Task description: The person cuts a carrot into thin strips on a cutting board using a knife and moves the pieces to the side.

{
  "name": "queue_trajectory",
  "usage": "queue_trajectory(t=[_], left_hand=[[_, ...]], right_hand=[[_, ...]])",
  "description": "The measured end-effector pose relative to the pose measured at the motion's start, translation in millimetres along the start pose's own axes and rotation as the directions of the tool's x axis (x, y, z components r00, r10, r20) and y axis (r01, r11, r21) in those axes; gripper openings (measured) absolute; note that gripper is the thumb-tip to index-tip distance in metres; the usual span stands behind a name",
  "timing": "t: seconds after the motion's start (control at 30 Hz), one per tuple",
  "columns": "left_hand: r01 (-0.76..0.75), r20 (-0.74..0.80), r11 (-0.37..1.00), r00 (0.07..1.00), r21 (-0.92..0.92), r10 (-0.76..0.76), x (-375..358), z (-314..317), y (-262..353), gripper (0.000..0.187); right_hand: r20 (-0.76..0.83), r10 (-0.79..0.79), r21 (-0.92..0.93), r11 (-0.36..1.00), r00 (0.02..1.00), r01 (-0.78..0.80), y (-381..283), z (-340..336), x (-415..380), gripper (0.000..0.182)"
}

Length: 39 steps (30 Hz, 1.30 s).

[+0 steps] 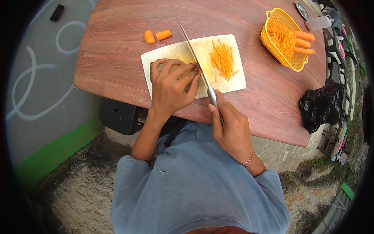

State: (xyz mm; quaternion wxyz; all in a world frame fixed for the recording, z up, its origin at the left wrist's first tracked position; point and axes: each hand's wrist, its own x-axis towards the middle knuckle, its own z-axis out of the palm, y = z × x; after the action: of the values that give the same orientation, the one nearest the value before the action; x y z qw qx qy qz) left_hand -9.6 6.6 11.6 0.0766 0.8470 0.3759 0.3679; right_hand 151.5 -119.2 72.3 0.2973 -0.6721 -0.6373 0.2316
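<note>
On the white cutting board (238,80), my left hand (171,82) presses down with bent fingers. Bits of orange carrot (198,67) show at its fingertips; most of what lies beneath is hidden. My right hand (233,126) is wrapped round the metal handle of a kitchen knife (193,52). The long blade points away from me and crosses the board right beside the left fingertips. A pile of carrot strips (223,61) lies on the board's right side. Beyond the board's far left edge, two carrot chunks (149,37) rest on the table.
A yellow basket (277,55) with carrot strips and whole carrots (304,43) stands at the right of the wooden table (117,54). Near it are a clear bottle (317,23) and a metal plate (302,11). A black plastic bag (322,105) sits at the right edge.
</note>
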Motion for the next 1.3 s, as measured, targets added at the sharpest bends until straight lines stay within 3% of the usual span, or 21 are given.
queue_trajectory(t=[0.17, 0.37, 0.43, 0.53, 0.7, 0.97, 1.3], left_hand=[[-0.003, 0.038, 0.999, 0.999, 0.036, 0.001, 0, -2, 2, 0.015], [0.002, 0.022, 1.000, 1.000, 0.029, -0.002, -1, -1, 2, 0.017], [0.008, 0.026, 1.000, 1.000, 0.028, -0.009, -1, -1, 2, 0.018], [-0.003, 0.014, 0.999, 1.000, 0.040, 0.002, -3, 0, 2, 0.018], [-0.008, -0.004, 0.999, 1.000, 0.040, 0.008, -2, 0, 2, 0.018], [0.001, -0.007, 1.000, 1.000, 0.030, -0.001, -2, 0, 3, 0.016], [0.016, 0.029, 0.999, 0.999, 0.033, -0.017, -2, -3, 5, 0.015]], right_hand=[[0.002, -0.003, -0.060, 0.998, 1.000, 0.003, 1, 12, 17, 0.043], [-0.119, -0.090, 0.049, 0.994, 0.989, 0.096, 13, 23, 58, 0.038], [0.001, 0.110, 0.245, 0.964, 0.994, -0.107, 16, 16, 61, 0.034], [0.051, 0.208, 0.392, 0.895, 0.977, -0.211, 23, 12, 59, 0.031], [0.051, 0.210, 0.317, 0.924, 0.976, -0.215, 19, -2, 45, 0.034], [0.009, 0.072, 0.163, 0.984, 0.997, -0.072, 10, -3, 23, 0.036], [-0.011, 0.004, 0.020, 1.000, 1.000, -0.004, 4, 6, 1, 0.044]])
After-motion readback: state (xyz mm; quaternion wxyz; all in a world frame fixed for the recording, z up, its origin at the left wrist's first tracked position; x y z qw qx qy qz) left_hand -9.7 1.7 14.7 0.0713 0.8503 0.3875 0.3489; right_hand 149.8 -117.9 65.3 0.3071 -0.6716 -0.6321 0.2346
